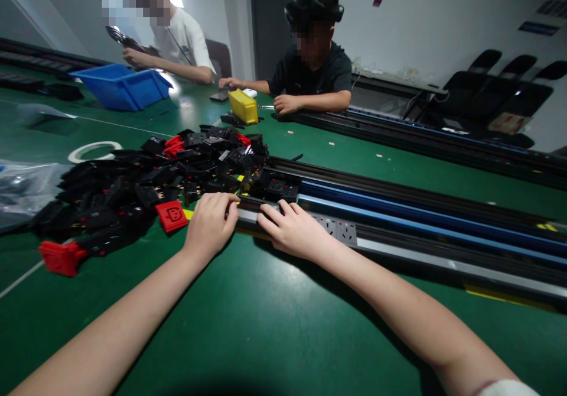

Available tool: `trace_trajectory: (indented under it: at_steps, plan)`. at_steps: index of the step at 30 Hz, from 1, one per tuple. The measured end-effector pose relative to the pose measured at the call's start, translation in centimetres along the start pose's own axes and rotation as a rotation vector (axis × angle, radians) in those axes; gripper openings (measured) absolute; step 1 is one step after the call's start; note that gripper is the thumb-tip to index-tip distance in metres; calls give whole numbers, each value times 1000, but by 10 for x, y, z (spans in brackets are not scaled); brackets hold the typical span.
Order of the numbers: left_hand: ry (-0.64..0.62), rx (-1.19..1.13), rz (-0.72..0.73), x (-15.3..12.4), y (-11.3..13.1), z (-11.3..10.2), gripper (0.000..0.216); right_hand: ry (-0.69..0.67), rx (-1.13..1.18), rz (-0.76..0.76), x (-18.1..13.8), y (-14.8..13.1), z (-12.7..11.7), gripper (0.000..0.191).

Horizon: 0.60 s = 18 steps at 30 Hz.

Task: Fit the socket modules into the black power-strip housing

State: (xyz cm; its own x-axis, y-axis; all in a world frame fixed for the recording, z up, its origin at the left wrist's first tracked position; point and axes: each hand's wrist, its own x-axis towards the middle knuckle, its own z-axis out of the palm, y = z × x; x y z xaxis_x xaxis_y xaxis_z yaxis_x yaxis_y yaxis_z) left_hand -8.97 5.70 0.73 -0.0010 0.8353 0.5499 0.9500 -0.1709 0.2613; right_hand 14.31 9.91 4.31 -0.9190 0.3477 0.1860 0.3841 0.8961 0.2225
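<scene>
A long black and silver power strip rail (398,253) lies across the table with socket modules (346,232) set in its channel. My left hand (210,221) is closed around the rail's left end, fingers bent over its top. Just to the right, my right hand (295,227) grips the same rail, its fingers over the far edge and the channel beneath them hidden. Beside my left hand lies a red socket piece (171,216). Behind it spreads a heap of black socket modules (146,177), with a second red piece (62,258) at its near left edge.
Further rails (420,207) lie parallel behind mine. A blue bin (117,88), a yellow box (243,106), a white tape ring (95,151) and a clear plastic bag (26,192) are on the green table (266,325). Two people sit across the table, one wearing a black headset (314,9).
</scene>
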Motion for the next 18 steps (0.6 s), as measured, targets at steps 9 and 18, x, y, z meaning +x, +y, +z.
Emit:
trace_trajectory:
  at_steps: [9, 18]
  plan:
    - [174, -143, -280, -1, -7, 3, 27, -2, -9, -3, 0, 0, 1, 47]
    - [59, -315, -594, 2, -31, 16, 34, 8, -30, -8, 0, 0, 1, 45]
